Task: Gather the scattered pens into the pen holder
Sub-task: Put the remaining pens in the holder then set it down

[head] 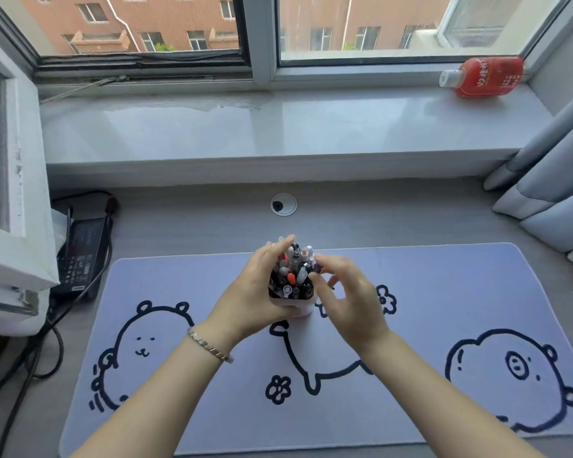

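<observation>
A white pen holder (303, 309) stands on the lilac desk mat (444, 292), near its far middle. Several pens (295, 276) stick out of it, tips and caps up, in black, grey, white and red. My left hand (255, 299) wraps around the holder's left side, fingers reaching up along the pens. My right hand (348, 292) hovers just right of the holder, fingers spread and slightly blurred, with its fingertips at the pens' tops. I see nothing gripped in it. No loose pens show on the mat.
The mat bears cartoon bear drawings. A black power adapter (83, 256) with cables lies at the left. A round cable grommet (283, 204) sits behind the holder. A red bottle (483, 77) lies on the windowsill. Curtains (549, 193) hang at the right.
</observation>
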